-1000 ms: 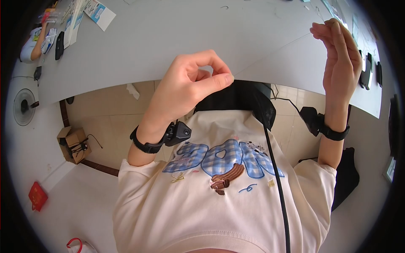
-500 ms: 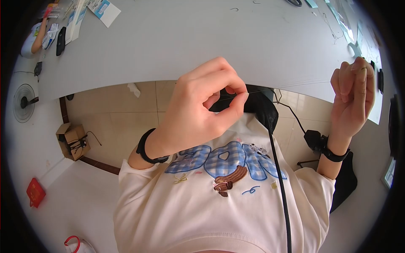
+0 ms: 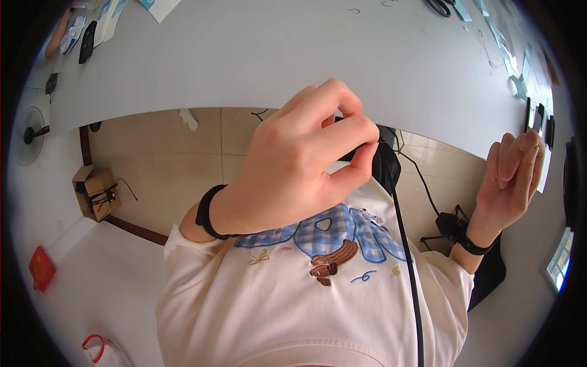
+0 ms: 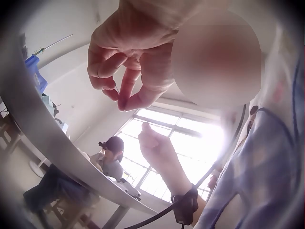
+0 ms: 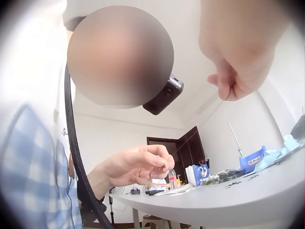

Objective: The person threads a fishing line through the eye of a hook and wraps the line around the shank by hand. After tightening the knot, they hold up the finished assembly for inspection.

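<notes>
A thin, pale line (image 5: 220, 105) runs between my two hands, seen best in the right wrist view. My left hand (image 3: 306, 159) is in front of the shirt, knuckles up, pinching one end of the line between thumb and fingers. Out to the right, beyond the table edge, my right hand (image 3: 512, 174) pinches the other part with its fingertips, the other fingers folded in. In the left wrist view the left thumb and fingers (image 4: 123, 102) meet at their tips. The line is too fine to follow all along in the head view.
On the grey table (image 3: 257, 61) lie scissors (image 3: 438, 7), a small hook-shaped piece (image 3: 354, 10), pale blue strips (image 3: 498, 46) and a black handle-like object (image 3: 88, 43). A blue holder (image 5: 252, 161) stands there too. A black cable (image 3: 406, 263) hangs over the shirt. Another person (image 4: 112, 157) sits at the table.
My right hand has come down from over the table toward the body, out to the right. The left hand has shifted right and toward the body, turning its back upward.
</notes>
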A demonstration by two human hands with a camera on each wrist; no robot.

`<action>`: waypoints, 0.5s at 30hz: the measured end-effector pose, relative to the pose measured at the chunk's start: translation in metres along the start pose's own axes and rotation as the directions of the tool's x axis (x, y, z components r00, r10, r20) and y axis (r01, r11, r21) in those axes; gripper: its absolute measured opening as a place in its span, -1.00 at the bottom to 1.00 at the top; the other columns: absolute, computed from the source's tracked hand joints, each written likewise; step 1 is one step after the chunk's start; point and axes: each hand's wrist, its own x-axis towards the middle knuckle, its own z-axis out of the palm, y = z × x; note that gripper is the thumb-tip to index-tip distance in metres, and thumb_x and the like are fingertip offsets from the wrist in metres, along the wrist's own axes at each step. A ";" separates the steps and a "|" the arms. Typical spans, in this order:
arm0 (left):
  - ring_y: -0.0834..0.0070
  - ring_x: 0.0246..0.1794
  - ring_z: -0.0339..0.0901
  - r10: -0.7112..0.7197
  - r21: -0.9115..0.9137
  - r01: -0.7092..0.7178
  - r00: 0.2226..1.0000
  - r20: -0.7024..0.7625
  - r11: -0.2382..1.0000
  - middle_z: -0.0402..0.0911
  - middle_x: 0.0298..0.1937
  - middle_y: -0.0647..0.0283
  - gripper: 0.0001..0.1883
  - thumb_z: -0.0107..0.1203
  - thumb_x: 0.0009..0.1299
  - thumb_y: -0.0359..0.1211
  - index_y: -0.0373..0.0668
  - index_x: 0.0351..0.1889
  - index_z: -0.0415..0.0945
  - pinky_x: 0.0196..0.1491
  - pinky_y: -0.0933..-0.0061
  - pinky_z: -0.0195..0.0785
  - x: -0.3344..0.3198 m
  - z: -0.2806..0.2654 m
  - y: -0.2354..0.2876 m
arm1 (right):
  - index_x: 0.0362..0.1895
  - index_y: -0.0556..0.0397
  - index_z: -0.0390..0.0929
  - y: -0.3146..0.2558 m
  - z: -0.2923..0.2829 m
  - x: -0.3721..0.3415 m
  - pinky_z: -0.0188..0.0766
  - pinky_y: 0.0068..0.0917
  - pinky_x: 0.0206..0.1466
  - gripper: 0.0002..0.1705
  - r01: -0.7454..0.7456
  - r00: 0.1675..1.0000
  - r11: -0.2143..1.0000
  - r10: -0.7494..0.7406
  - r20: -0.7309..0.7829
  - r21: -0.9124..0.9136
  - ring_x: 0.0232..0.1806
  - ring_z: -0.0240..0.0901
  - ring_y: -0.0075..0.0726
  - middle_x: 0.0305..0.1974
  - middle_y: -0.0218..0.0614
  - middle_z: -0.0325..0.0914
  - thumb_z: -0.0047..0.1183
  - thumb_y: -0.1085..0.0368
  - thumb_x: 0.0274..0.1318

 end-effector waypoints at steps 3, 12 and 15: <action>0.50 -0.51 0.34 -0.032 -0.022 0.032 0.999 0.024 0.999 0.36 -0.43 0.22 -0.84 0.11 -0.04 -0.63 -0.26 -0.50 0.45 -0.48 0.60 0.19 -0.002 0.006 0.006 | -0.09 0.18 0.31 -0.005 -0.008 -0.006 -0.15 -0.73 -0.67 -0.71 0.001 1.000 1.000 -0.001 0.009 0.001 -0.71 -0.15 -0.69 -0.72 -0.52 0.06 -0.45 0.34 0.29; 0.46 -0.47 0.27 0.039 -0.026 -0.040 0.999 -0.033 0.999 0.40 -0.45 0.29 -0.84 0.12 -0.09 -0.59 -0.19 -0.54 0.46 -0.46 0.54 0.15 0.000 0.018 0.011 | -0.10 0.22 0.32 -0.009 -0.016 -0.016 -0.17 -0.74 -0.67 -0.72 -0.014 1.000 1.000 0.014 -0.018 -0.013 -0.72 -0.16 -0.71 -0.74 -0.52 0.06 -0.43 0.35 0.28; 0.46 -0.46 0.26 0.037 -0.044 -0.038 0.999 -0.032 0.998 0.41 -0.46 0.30 -0.85 0.12 -0.09 -0.58 -0.17 -0.55 0.46 -0.44 0.54 0.14 0.000 0.021 0.015 | -0.10 0.22 0.32 -0.010 -0.019 -0.022 -0.17 -0.74 -0.66 -0.72 -0.037 0.999 0.999 0.038 -0.029 0.017 -0.72 -0.16 -0.71 -0.73 -0.52 0.06 -0.42 0.35 0.28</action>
